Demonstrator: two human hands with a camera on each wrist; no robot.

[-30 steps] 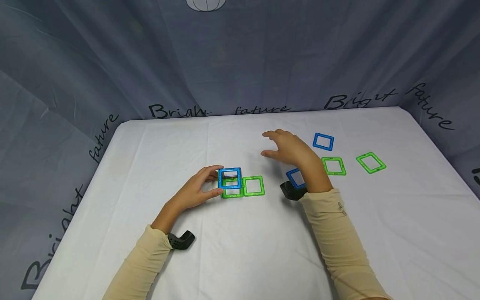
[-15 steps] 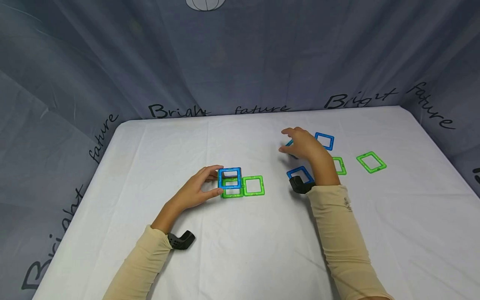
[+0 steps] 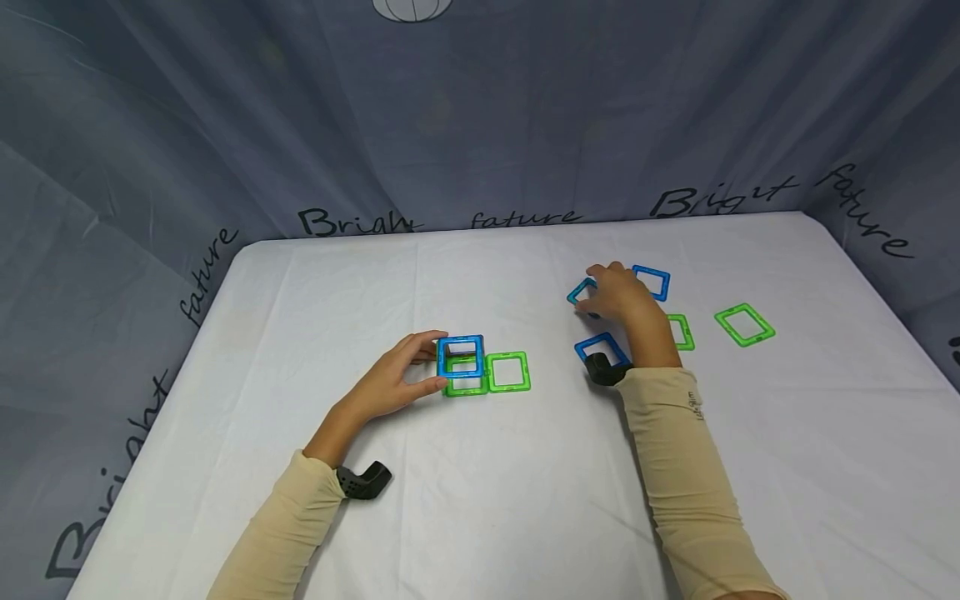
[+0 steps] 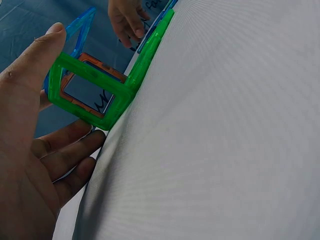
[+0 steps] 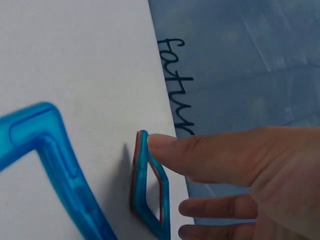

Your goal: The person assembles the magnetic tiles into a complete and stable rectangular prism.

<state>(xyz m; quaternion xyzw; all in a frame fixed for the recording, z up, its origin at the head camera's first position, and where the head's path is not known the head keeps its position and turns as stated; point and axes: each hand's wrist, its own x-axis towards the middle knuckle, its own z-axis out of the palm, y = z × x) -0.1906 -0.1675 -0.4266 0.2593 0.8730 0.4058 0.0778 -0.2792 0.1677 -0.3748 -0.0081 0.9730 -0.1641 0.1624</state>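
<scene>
My left hand (image 3: 392, 375) holds a small box of square magnetic tiles, thumb at the near side and fingers behind. A blue tile (image 3: 460, 339) tops the box, with a green tile (image 4: 85, 69) and a brownish tile (image 4: 102, 65) as sides. Another green tile (image 3: 508, 387) lies flat against the box's right. Farther right, my right hand (image 3: 624, 296) pinches a square tile (image 3: 573, 295), blue on one face and brownish on the other; one tile or two, I cannot tell. The right wrist view shows the thumb (image 5: 200, 155) at its edge.
A blue tile (image 3: 592, 340) lies below the right hand, partly behind the black wrist camera (image 3: 602, 369). Beyond that hand are another blue tile (image 3: 664, 287), a green tile (image 3: 684, 332) partly covered by the wrist, and a tilted green tile (image 3: 761, 337). A dark curtain (image 3: 480, 125) borders the white table.
My right hand has moved right, and a blue tile now shows at its fingertips. The left hand and the tile box have stayed in place.
</scene>
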